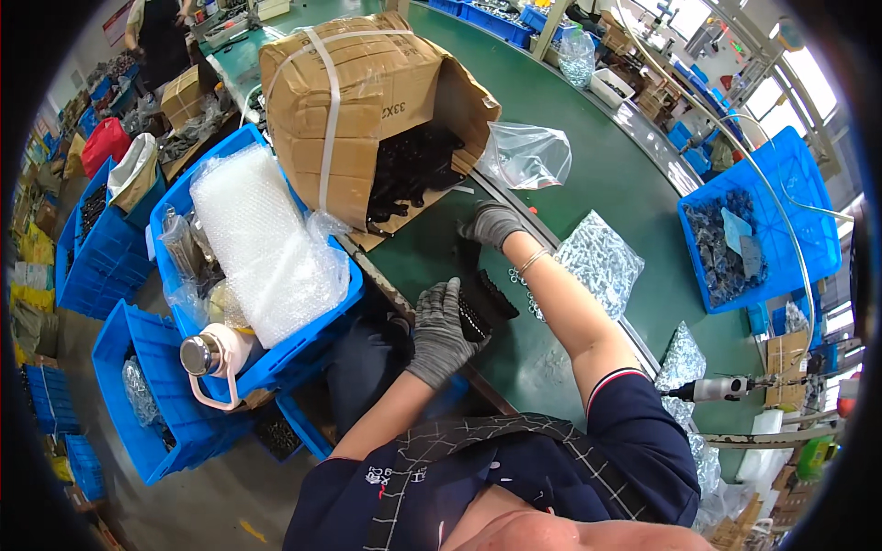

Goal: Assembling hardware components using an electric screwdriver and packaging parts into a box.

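My left hand (443, 332), in a grey knitted glove, is at the near edge of the green bench with its fingers round a black ribbed part (487, 305). Farther up, my gloved right hand (493, 226) is closed on a dark piece just below its fingers; whether this joins the ribbed part I cannot tell. Small metal rings or nuts (528, 292) lie beside my right forearm. A clear bag of silvery screws (599, 262) rests to the right of that forearm. Beyond my hands, an open cardboard box (367, 101) lies tipped toward me, full of black parts (413, 170).
A blue crate (354, 286) at left holds bubble wrap (262, 239) and a pink bottle (225, 354). Another blue crate (808, 184) of dark parts stands at right. A power screwdriver (721, 389) hangs near my right elbow. An empty clear bag (531, 154) lies by the box.
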{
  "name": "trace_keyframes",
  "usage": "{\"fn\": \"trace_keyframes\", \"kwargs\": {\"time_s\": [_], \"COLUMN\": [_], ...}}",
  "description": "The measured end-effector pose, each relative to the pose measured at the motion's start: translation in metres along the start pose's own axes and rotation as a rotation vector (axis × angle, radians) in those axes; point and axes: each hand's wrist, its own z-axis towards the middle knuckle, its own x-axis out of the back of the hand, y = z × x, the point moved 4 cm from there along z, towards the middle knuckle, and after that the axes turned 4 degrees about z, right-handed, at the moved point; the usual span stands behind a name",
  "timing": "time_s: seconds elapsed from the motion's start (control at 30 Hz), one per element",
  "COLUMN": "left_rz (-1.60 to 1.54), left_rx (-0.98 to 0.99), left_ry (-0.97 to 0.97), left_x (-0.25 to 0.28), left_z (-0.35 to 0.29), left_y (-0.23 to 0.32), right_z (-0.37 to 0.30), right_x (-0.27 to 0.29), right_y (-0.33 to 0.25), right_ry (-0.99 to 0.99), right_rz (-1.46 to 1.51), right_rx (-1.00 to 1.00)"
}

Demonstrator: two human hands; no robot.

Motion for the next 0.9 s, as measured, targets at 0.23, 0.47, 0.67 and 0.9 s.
{"fn": "trace_keyframes", "kwargs": {"time_s": [0.23, 0.47, 0.67, 0.9], "left_rz": [-0.005, -0.016, 0.013, 0.026], "left_rx": [-0.012, -0.019, -0.043, -0.04], "left_ry": [-0.04, 0.079, 0.106, 0.09], "left_x": [-0.008, -0.004, -0.003, -0.001], "left_z": [0.004, 0.003, -0.001, 0.002], "left_y": [0.009, 0.01, 0.009, 0.011], "right_z": [0.012, -0.021, -0.067, -0.085], "right_x": [0.004, 0.018, 0.015, -0.01], "right_y": [-0.021, 0.016, 0.039, 0.043], "right_ry": [0.04, -0.009, 0.065, 0.041], "right_rz": [-0.122, 0.45, 1.098, 1.761], "right_rx": [0.003, 0.018, 0.044, 0.497]}}
